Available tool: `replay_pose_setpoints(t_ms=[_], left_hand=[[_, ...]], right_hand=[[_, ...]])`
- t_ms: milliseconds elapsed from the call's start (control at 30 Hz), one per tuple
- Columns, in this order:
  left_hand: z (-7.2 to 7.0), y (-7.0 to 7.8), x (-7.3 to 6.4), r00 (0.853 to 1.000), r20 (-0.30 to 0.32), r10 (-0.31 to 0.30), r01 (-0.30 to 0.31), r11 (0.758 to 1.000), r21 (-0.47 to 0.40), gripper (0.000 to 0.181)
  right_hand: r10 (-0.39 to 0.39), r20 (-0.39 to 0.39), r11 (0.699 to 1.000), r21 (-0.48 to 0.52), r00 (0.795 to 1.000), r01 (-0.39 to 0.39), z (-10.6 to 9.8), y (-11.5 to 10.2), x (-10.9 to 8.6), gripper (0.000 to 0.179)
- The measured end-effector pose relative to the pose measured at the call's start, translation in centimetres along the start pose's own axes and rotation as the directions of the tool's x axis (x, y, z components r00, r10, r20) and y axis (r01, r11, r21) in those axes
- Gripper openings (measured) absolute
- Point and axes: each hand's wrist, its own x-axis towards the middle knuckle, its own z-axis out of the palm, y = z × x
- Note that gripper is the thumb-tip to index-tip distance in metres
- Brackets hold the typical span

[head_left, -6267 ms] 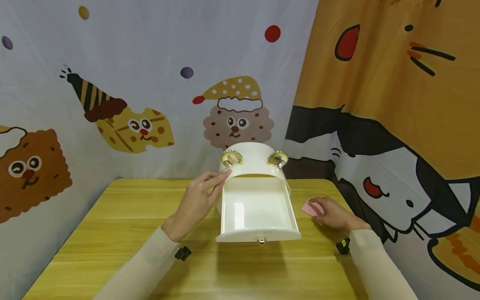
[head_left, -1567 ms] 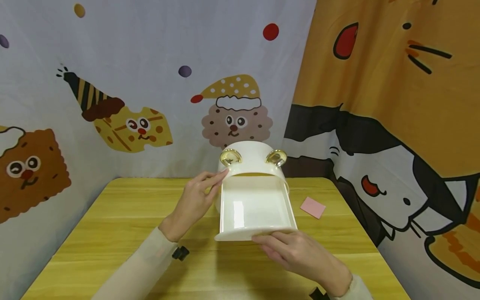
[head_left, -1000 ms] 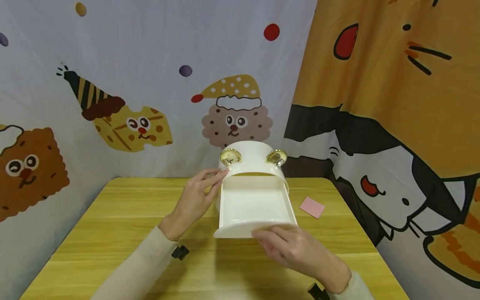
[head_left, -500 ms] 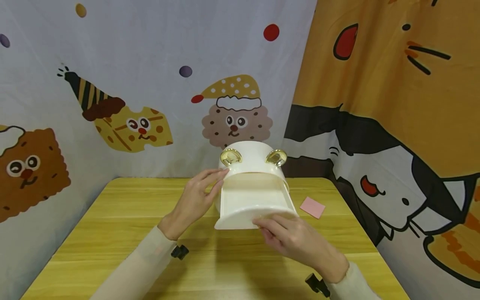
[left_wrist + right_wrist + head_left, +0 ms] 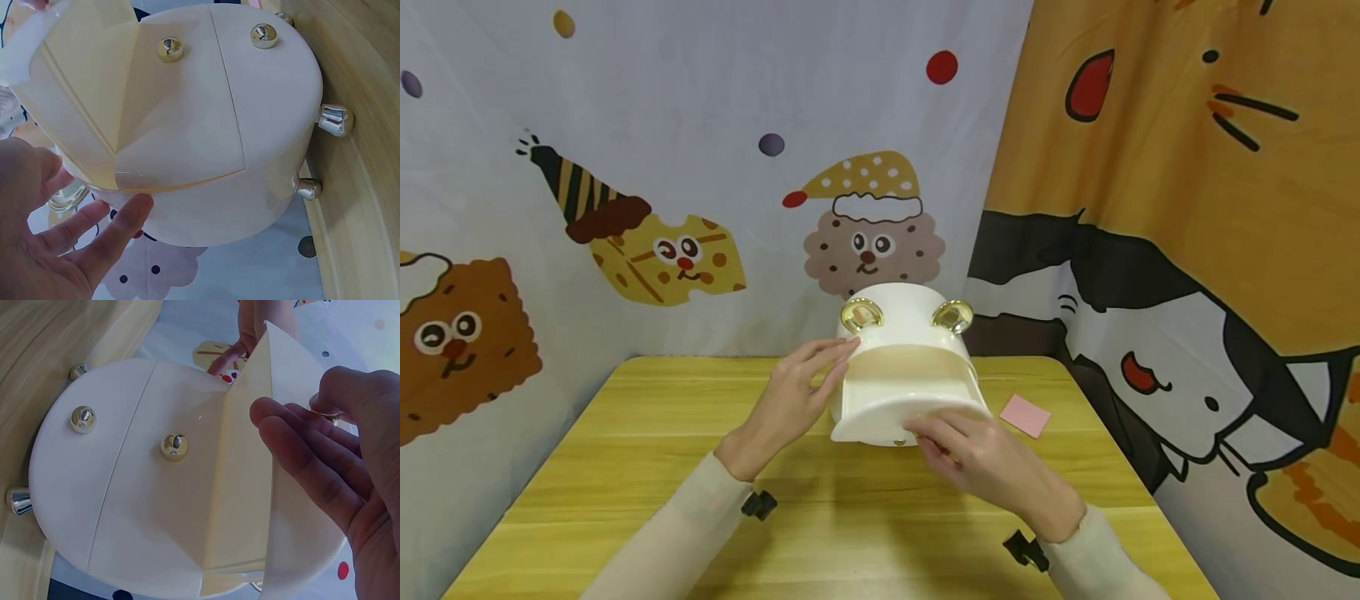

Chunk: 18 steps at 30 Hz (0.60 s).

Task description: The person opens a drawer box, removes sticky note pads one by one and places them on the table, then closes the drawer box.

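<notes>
A white rounded drawer box (image 5: 901,310) with gold ear-like rings stands at the table's far side. Its top drawer (image 5: 872,418) is partly pulled out, and the part of its inside that shows is bare. At the drawer front, my right hand (image 5: 1000,467) pinches the small gold knob (image 5: 332,416) between thumb and fingers; the fingers hide most of it. My left hand (image 5: 782,404) has its fingers extended, tips resting against the box's left side near the drawer opening. A pink sticky-note pad (image 5: 1025,416) lies flat on the table, right of the box.
The wooden table (image 5: 647,483) meets cartoon-printed cloth at its back and sides. Lower drawers with gold knobs (image 5: 170,49) show in the wrist views, along with metallic feet (image 5: 335,120) under the box.
My right hand put the pink sticky-note pad on the table, then moved to the drawer front. The drawer has since slid partway inward with that hand. My left hand stayed at the box's side.
</notes>
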Motion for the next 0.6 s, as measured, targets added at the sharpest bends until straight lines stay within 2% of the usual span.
replay_pose_setpoints(t_ms=[367, 600], left_hand=[[-0.1, 0.1, -0.1, 1.000, 0.009, -0.017, 0.017, 1.000, -0.009, 0.041], [-0.1, 0.1, 0.0, 1.000, 0.010, -0.025, 0.026, 1.000, -0.010, 0.041]], right_hand=[[0.033, 0.029, 0.999, 0.023, 0.999, -0.034, 0.6, 1.1, 0.1, 0.023], [0.050, 0.028, 0.998, 0.034, 0.998, -0.051, 1.1, 1.8, 0.3, 0.043]])
